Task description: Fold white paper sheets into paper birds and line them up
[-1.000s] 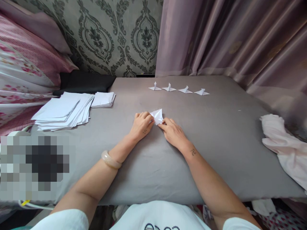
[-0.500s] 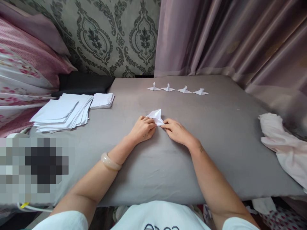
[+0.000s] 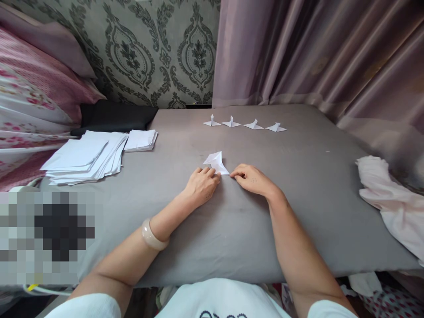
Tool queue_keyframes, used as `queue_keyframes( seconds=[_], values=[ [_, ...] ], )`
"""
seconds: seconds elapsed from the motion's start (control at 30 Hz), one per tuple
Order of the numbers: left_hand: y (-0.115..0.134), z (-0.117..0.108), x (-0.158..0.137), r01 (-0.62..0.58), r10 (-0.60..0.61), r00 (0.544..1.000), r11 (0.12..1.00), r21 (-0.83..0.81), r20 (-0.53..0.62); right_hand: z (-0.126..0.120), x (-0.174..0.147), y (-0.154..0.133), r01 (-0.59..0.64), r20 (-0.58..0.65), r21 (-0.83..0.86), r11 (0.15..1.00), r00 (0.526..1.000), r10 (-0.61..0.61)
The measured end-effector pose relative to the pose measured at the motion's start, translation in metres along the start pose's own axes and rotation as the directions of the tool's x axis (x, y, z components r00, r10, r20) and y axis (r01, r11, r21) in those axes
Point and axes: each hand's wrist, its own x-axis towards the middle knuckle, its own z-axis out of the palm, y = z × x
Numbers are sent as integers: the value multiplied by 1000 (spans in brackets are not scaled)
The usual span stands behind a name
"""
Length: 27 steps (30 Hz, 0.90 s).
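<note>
A small white folded paper [image 3: 217,162] lies on the grey-covered table in front of me, its pointed flaps spread outward. My left hand [image 3: 202,183] is on its near left side, fingers curled and pressed against the paper's lower edge. At the right, my right hand [image 3: 251,179] has thumb and forefinger pinched at the paper's lower right corner. The undersides of both hands are hidden. Farther back stands a row of several white folded paper birds [image 3: 232,122] with flat wings and raised centres.
On the left lie a stack of large white paper sheets [image 3: 79,154] and a smaller paper stack [image 3: 141,140], with a black item [image 3: 115,117] behind them. Pale crumpled cloth [image 3: 380,185] rests at the table's right edge. Purple curtains [image 3: 265,53] hang behind.
My right hand has shifted slightly right, to the paper's corner. My left hand has come down and lower along the near edge, so more of the paper shows.
</note>
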Motion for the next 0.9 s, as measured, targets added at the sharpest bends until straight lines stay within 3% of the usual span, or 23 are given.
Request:
queue_keyframes(
  seconds=[0.13, 0.5, 0.9],
  values=[
    [4, -2, 0, 28, -28, 999, 1000, -2, 33, 1, 2, 2, -9, -18, 20, 1000, 1000, 10],
    [1, 3, -1, 39, -39, 999, 999, -24, -12, 4, 6, 3, -104, -83, 36, 994, 991, 106],
    [5, 5, 1, 55, -55, 998, 998, -28, 0, 7, 8, 3, -108, -107, 41, 993, 988, 112]
  ],
)
